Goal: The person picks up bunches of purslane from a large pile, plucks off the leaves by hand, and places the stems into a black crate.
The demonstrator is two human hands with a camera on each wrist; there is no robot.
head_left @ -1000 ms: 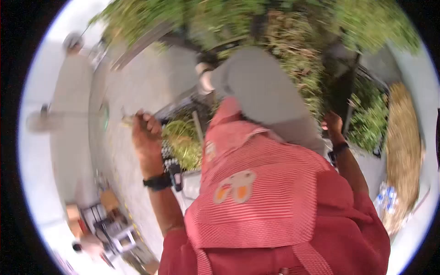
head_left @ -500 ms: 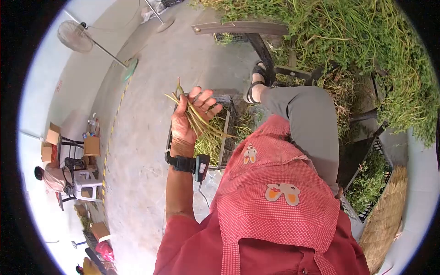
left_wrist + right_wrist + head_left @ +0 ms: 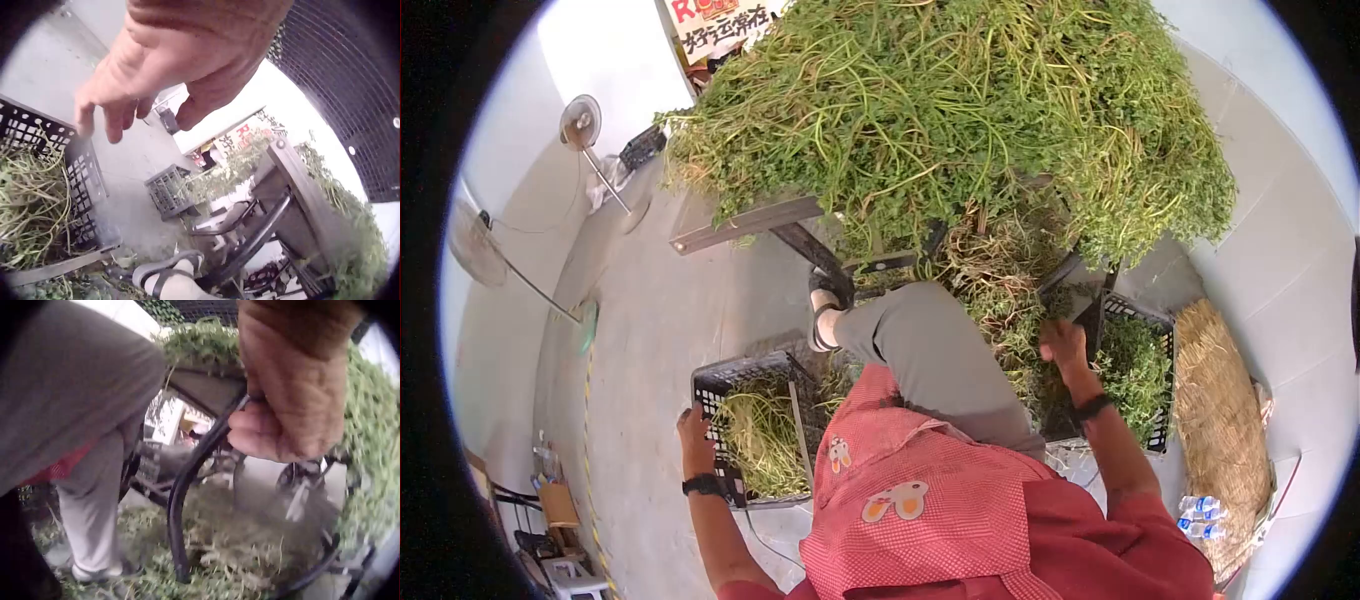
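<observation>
My left hand (image 3: pixel 695 435) is at the outer side of a black plastic crate (image 3: pixel 750 368) that holds cut green stems (image 3: pixel 762 440). In the left wrist view its fingers (image 3: pixel 114 122) reach down beside the crate rim, straight and with nothing between them. On the other side, my right hand (image 3: pixel 1065 345) hovers beside my knee, near a heap of greens and dry stalks (image 3: pixel 1000 260) under the table. Its fingers (image 3: pixel 253 431) are curled in toward the palm, and no held thing shows in the right wrist view.
A table (image 3: pixel 745 220) ahead is piled high with leafy greens (image 3: pixel 960 100). At the right stand another crate of greens (image 3: pixel 1135 370) and a rolled straw mat (image 3: pixel 1215 410). Standing fans (image 3: pixel 580 120) are at the left, and a sandalled foot (image 3: pixel 825 320) rests below the table.
Half a second ago the left hand held a small bunch of stems up; now it is lower, beside the crate, without them. The right hand, then mostly hidden, is in view. The head has turned.
</observation>
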